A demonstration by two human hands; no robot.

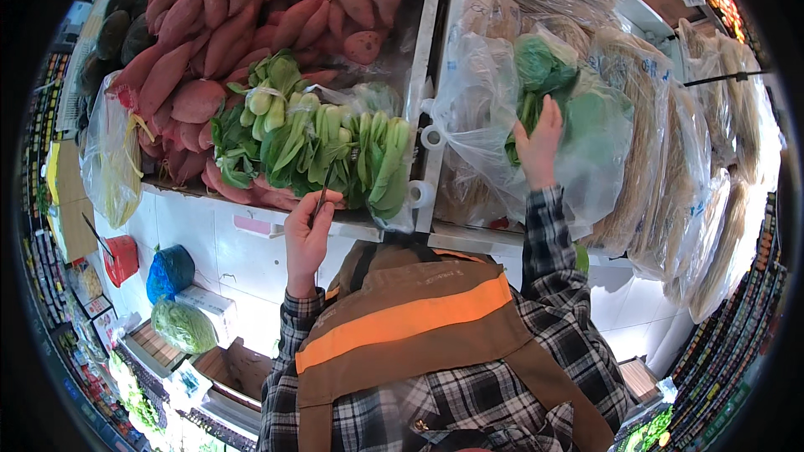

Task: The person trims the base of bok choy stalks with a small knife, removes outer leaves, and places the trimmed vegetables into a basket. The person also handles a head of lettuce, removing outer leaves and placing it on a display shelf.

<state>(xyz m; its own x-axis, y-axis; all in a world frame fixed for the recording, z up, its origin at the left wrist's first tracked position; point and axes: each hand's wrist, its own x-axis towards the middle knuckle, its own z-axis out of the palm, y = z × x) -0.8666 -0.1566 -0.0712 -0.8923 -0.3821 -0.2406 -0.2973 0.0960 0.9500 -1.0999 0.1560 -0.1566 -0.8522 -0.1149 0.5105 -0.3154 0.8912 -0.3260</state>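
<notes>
My left hand (306,235) grips a slim dark knife-like tool (325,185), its tip pointing up over the leaves. Just beyond it, bunches of bok choy (326,138) lie side by side on plastic film, pale stems mostly upward. One bunch (267,100) sits crosswise at the far left of the row. My right hand (541,145) reaches over more leafy greens (545,63) in an open clear plastic bag (483,88). Thumb and fingers are apart against the green stems; whether they pinch any is hidden.
Red-skinned sweet potatoes (213,19) are heaped behind the bok choy. A white-edged divider (433,75) separates the two bins. Bagged dried noodle-like strands (634,138) fill the right side. On the floor stand a red bin (120,258) and a blue bag (171,271).
</notes>
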